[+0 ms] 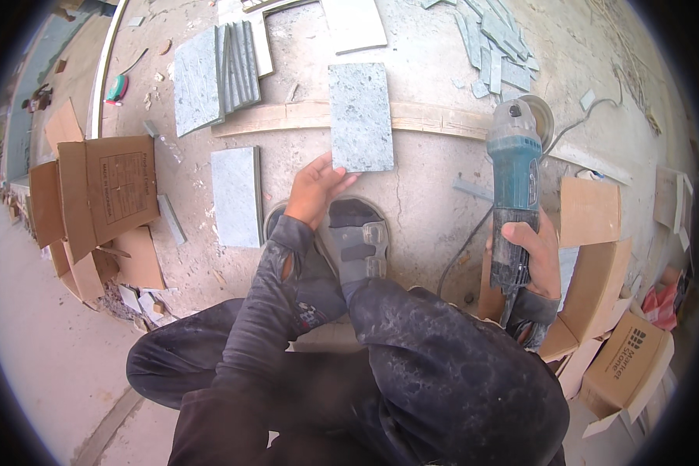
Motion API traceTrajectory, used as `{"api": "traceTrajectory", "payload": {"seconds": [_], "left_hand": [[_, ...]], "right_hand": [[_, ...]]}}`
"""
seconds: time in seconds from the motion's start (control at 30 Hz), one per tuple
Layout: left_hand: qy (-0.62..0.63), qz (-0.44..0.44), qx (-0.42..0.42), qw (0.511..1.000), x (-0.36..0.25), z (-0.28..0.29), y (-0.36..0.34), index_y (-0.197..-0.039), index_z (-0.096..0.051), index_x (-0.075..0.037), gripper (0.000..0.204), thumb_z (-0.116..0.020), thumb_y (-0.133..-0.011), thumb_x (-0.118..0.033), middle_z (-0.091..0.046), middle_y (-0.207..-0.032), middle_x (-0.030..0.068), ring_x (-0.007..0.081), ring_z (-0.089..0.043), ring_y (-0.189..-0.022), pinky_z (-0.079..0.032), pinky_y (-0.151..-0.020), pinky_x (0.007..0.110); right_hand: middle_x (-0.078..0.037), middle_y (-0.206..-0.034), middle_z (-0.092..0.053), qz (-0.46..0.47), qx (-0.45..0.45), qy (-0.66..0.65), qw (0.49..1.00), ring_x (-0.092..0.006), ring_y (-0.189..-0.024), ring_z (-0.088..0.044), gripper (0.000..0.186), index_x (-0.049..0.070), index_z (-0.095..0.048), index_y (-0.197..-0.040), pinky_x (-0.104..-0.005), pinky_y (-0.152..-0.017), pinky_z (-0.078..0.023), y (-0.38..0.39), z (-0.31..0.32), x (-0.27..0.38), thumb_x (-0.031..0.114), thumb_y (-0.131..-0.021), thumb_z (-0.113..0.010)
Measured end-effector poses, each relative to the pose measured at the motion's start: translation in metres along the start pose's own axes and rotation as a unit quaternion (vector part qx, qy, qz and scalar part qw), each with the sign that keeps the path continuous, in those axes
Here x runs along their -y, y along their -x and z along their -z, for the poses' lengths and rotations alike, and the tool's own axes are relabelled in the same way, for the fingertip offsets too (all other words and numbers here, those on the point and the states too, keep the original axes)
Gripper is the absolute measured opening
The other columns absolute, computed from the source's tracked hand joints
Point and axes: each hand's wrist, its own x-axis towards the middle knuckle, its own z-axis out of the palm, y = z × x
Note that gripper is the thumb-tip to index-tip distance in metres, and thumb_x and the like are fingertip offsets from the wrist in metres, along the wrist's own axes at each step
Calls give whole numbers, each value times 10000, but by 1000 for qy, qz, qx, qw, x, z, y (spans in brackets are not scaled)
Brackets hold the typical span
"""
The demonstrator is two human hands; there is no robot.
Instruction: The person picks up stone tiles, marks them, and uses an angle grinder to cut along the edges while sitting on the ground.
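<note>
My left hand (318,189) pinches the near edge of a grey-green stone tile (362,116), thumb on top. The tile's far part lies over a wooden plank (287,118) on the ground. My right hand (537,252) is wrapped round the black rear grip of a teal angle grinder (516,167), thumb across its top. The grinder points away from me, its round disc (537,120) at the far end, apart from the tile. I cannot tell whether the disc spins. Left of my left hand lies a small stack of tiles (236,196).
More tiles (202,81) lean in a row beyond the plank. Broken offcuts (501,46) are heaped far right. Cardboard boxes stand left (120,186) and right (598,299). A power cord (462,248) trails beside the grinder. My sandalled foot (359,241) is just below the tile.
</note>
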Motion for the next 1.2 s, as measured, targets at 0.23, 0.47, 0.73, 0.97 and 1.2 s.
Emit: {"api": "traceTrajectory", "payload": {"seconds": [0.23, 0.47, 0.73, 0.97, 1.2], "left_hand": [[-37, -90, -81, 992, -14, -17, 6, -1248, -488, 117, 367, -587, -941, -57, -654, -1095, 129, 184, -661, -962, -576, -875, 307], [-403, -322, -255, 817, -45, -31, 30, -1097, -653, 41, 288, -677, -835, -74, -710, -864, 137, 199, -689, -783, -554, -701, 303], [-594, -534, -107, 592, -26, -63, 15, -894, -693, -64, 256, -737, -643, -41, -651, -865, 34, 213, -568, -722, -483, -622, 331], [-662, -492, -34, 564, -2, -75, -16, -841, -622, -94, 242, -754, -638, -95, -564, -892, 32, 237, -517, -836, -419, -804, 391], [-670, -485, -81, 555, 4, -67, -44, -963, -640, -116, 352, -808, -683, -247, -578, -1093, 63, 261, -515, -1063, -374, -932, 442]], "right_hand": [[-95, -762, -610, -7, -4, -25, 1000, -154, -613, -608, 467, -21, -534, -1095, -272, -548, -491, -1, -4, 0, 206, -733, -723], [-113, -804, -607, -5, 21, -25, 999, -180, -624, -627, 457, -25, -517, -1086, -301, -554, -532, -5, -1, -5, 201, -733, -699], [-92, -784, -607, -5, 16, -38, 999, -157, -623, -617, 489, -30, -533, -1130, -274, -549, -496, -5, 6, -7, 189, -736, -721], [-117, -817, -619, -1, 18, -34, 999, -178, -637, -630, 435, -31, -519, -1072, -296, -568, -528, -8, 3, -7, 199, -744, -689], [-115, -807, -618, -6, 25, -29, 999, -179, -641, -630, 437, -29, -515, -1077, -297, -578, -529, -10, 6, -8, 206, -749, -682]]}}
